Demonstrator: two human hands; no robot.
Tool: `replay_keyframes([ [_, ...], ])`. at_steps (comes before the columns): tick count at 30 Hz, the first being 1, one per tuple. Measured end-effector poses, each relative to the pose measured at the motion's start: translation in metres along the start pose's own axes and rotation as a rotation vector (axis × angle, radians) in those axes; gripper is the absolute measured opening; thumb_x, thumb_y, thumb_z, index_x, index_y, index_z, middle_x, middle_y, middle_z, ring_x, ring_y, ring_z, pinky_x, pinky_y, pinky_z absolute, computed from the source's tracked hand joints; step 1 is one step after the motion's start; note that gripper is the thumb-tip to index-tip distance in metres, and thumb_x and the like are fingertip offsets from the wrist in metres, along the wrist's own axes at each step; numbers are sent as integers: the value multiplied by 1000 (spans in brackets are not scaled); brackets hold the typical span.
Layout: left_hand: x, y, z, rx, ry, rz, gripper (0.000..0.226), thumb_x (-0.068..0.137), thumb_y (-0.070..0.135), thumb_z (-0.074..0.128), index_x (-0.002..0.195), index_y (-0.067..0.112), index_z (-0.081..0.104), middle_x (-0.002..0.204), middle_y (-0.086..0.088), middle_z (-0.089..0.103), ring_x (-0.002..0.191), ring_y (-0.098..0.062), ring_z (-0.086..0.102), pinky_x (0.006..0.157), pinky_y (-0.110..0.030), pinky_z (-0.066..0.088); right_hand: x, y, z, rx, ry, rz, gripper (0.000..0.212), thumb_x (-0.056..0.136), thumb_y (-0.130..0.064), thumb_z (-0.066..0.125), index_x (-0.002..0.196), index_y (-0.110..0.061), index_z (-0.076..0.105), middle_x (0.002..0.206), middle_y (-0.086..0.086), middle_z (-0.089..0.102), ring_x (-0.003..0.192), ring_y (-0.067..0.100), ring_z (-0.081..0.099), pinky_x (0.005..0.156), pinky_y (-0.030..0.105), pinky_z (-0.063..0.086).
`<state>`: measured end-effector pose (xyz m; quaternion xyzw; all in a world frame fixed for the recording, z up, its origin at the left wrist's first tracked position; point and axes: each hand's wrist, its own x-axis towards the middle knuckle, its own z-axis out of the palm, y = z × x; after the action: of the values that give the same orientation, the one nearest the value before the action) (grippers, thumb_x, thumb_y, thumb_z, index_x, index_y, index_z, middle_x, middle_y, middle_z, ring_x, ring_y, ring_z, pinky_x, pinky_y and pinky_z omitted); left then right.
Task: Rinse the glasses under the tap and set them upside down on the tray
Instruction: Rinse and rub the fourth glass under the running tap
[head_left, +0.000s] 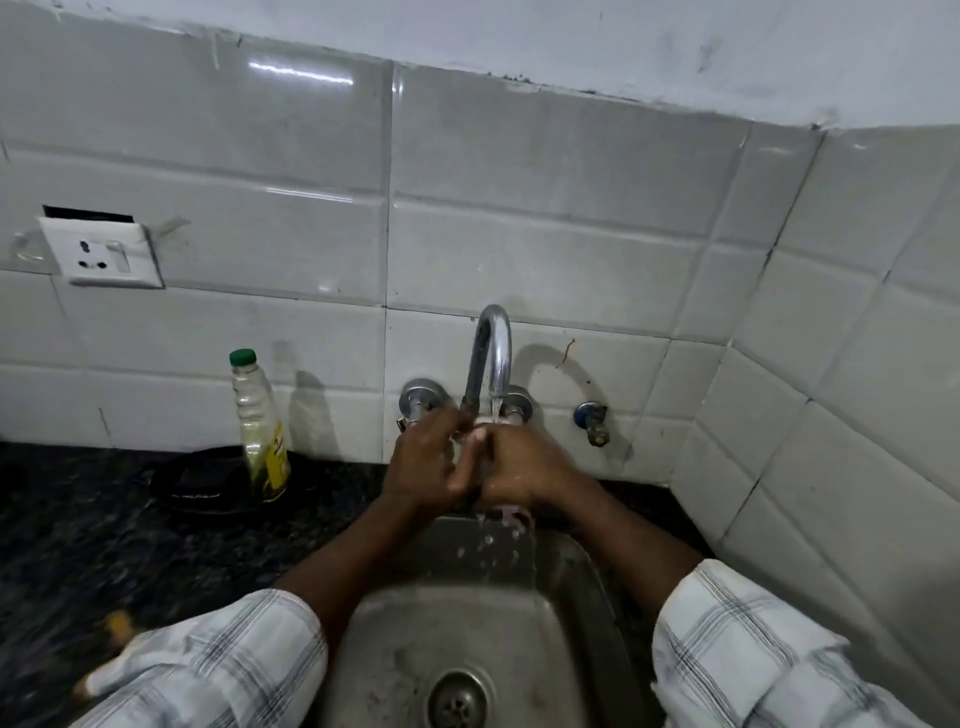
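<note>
Both my hands meet under the running tap (492, 353), above the back edge of the steel sink (395, 623). My left hand (423, 465) and my right hand (527, 467) are closed around a clear glass (469, 442). The fingers hide most of it. The thin stream of water (496, 408) lands on the glass between the hands and spills down into the sink below them. Only one glass shows in this view.
A clear bottle with a green cap (260, 426) stands on the dark stone counter (78, 545) left of the tap, in front of a dark flat round thing (202, 483). A wall socket (101, 253) sits upper left. Tiled walls close in behind and to the right.
</note>
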<state>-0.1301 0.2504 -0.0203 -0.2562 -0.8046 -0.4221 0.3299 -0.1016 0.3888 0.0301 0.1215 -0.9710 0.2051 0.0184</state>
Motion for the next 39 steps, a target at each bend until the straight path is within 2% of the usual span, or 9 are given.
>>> replay_keyframes([
  [5,20,9,15,68,-99,-368,39,101,34,42,86,11,70,80,-9,71,70,-16,62,73,-33,52,-1,-3,18,-376,292,7,69,71,-52,77,126,-19,53,115,4,66,100,24,64,88,35,51],
  [11,-8,-7,4,-100,-41,124,31,93,31,48,91,7,67,80,-6,65,72,-16,58,64,-26,43,-3,5,5,-33,-39,69,46,63,-40,78,106,-28,64,95,-3,70,86,19,66,82,40,58],
  [17,21,7,26,171,-217,-390,37,98,27,43,68,12,59,79,-18,69,70,-26,61,63,-26,35,-3,3,27,-324,167,109,69,72,-54,74,129,-22,51,115,5,66,102,26,65,89,39,54],
  [20,-1,3,15,-22,-43,-103,34,94,34,45,80,9,65,78,-10,68,71,-21,60,64,-28,40,-6,4,15,-164,74,68,54,71,-48,76,118,-26,60,105,0,69,95,21,67,86,37,56],
  [22,-10,-6,7,-71,-97,96,29,94,31,46,92,8,65,83,-6,65,75,-17,57,67,-27,41,-8,6,8,2,-13,85,49,67,-39,80,111,-27,63,97,-4,69,92,19,67,81,34,56],
  [27,18,3,25,80,-209,-323,44,96,36,32,76,9,62,79,-13,69,75,-26,65,67,-29,44,-10,-1,21,-470,183,54,73,76,-47,73,135,-15,45,125,8,61,110,27,61,92,37,49],
  [33,-3,-1,11,-119,-83,-19,43,97,42,39,101,10,68,85,-4,70,76,-15,62,68,-26,46,-14,-1,2,33,34,79,49,67,-34,84,109,-25,61,91,-9,65,89,15,66,66,20,47],
  [37,20,6,20,97,-284,-281,64,98,56,25,91,11,69,84,-12,71,81,-26,67,80,-40,54,-8,2,25,-268,211,131,73,72,-47,75,133,-18,45,116,4,65,99,24,65,82,34,53],
  [39,18,4,22,-26,-297,-334,74,94,69,19,88,16,70,82,-7,71,79,-20,67,80,-40,54,-8,5,29,-211,231,120,84,74,-42,77,142,-20,33,117,5,65,98,25,66,84,35,54],
])
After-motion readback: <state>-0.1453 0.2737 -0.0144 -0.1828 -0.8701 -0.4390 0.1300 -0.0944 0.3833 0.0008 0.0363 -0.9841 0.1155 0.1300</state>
